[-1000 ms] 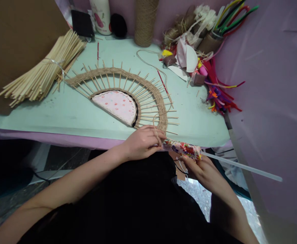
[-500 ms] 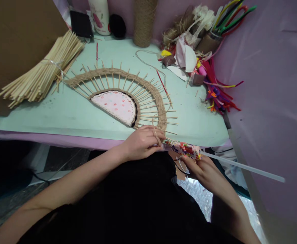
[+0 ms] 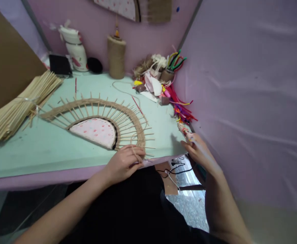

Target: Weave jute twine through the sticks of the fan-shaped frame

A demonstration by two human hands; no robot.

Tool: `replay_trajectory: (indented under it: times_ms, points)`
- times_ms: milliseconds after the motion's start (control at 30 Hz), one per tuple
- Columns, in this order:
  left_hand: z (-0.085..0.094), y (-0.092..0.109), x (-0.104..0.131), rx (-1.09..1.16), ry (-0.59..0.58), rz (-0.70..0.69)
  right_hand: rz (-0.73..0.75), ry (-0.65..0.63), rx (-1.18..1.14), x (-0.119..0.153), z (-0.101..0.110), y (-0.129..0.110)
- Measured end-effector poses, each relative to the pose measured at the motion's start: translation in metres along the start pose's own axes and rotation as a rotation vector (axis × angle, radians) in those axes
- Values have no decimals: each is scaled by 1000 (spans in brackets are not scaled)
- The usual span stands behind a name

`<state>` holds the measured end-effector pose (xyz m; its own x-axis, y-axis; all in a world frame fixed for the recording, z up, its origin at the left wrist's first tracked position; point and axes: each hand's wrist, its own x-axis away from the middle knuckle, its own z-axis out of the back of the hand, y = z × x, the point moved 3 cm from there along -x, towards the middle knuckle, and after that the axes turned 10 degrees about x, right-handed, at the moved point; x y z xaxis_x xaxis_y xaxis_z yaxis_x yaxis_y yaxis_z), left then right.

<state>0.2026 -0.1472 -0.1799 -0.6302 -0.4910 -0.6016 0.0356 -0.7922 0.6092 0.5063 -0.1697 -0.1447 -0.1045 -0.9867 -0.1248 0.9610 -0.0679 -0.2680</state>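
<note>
A half-round woven fan of thin sticks and brown twine lies on the table, with a pink-spotted white half-disc at its centre. My left hand is closed at the fan's right end, by the table's front edge. A loop of loose twine runs over its fingers. Off to the right, past the table corner, my right hand grips a glue gun in a flowery wrap. The gun's tip points away from me, and its pale glue stick is blurred across the hand.
A tied bundle of thin sticks lies at the left beside a cardboard panel. Along the back stand a white bottle and a twine spool. Colourful pipe cleaners, scraps and a scissors holder crowd the right rear.
My right hand has carried the glue gun away from the fan, to the right and farther back. My left hand stays at the fan's end. The view has tilted up and turned right.
</note>
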Motion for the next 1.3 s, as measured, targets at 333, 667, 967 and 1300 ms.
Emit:
replay_trajectory:
  times_ms: [333,667,967,1300]
  points:
    - [1,6,-8,-89,-29,-19,164,-4,313,-77,-32,39]
    - [4,7,-13,-142,-78,9,556,51,-29,47,-25,-94]
    - [4,13,-14,-147,-82,9,419,163,-105,60,-60,-95]
    - [-2,0,-49,-145,-243,21,427,217,-102,59,-62,-98]
